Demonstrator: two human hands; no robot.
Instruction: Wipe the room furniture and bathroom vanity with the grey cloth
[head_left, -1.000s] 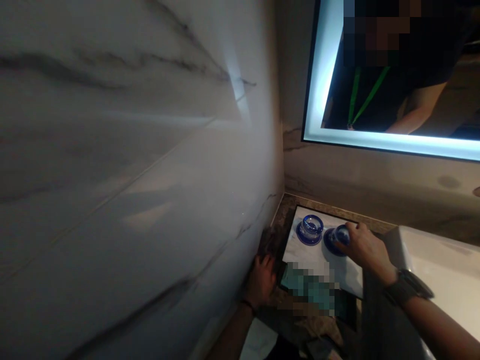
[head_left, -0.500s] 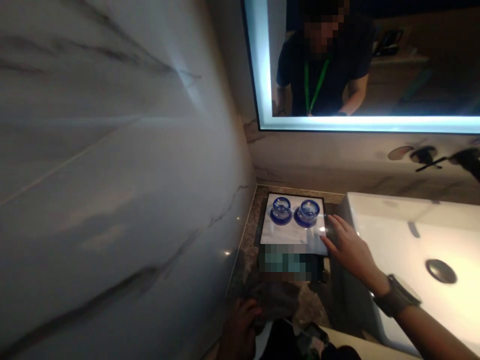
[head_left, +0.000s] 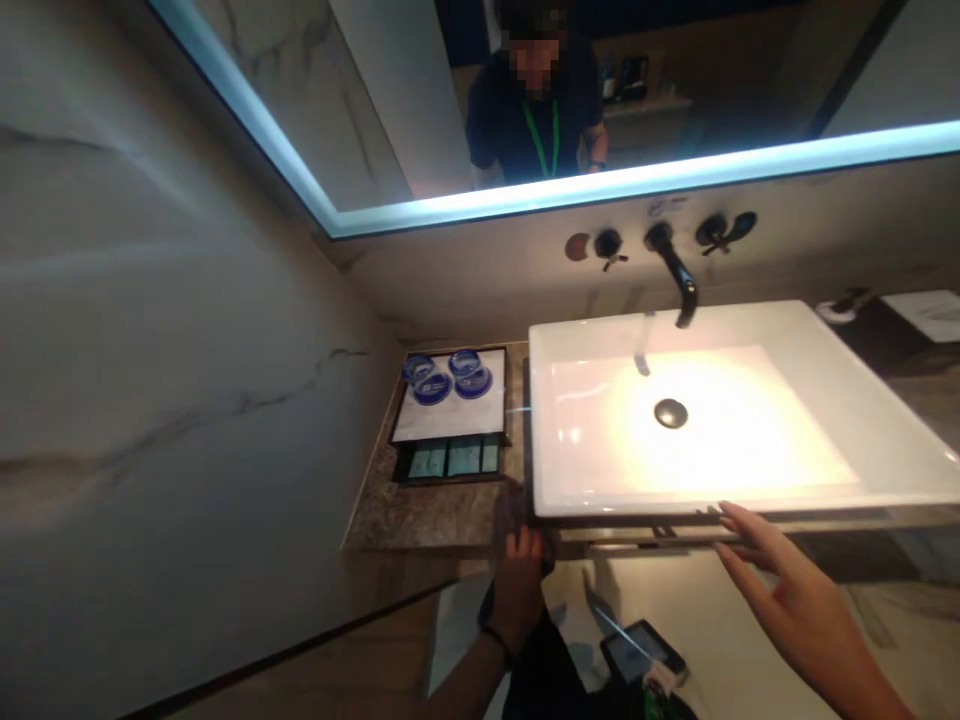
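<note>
- Right hand (head_left: 795,590): open, fingers spread and extended, holding nothing; fingertips just at the front edge of the white sink (head_left: 862,440).
- Left hand (head_left: 519,585): at the front edge of the stone counter (head_left: 435,510), fingers curled on a dark cloth (head_left: 514,510); how tight the grip is cannot be told.
- Tray (head_left: 450,415) left of sink, two blue glass cups (head_left: 450,372) at its back, teal packets at front.
- Labels on cups and packets too small to read.

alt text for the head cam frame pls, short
Two bare hands reach toward a bathroom vanity: the left hand rests at the counter's front edge, and the right hand hovers open near the front rim of a white sink. Left of the sink, a tray holds two blue glass dishes; a lit mirror hangs above.
</note>
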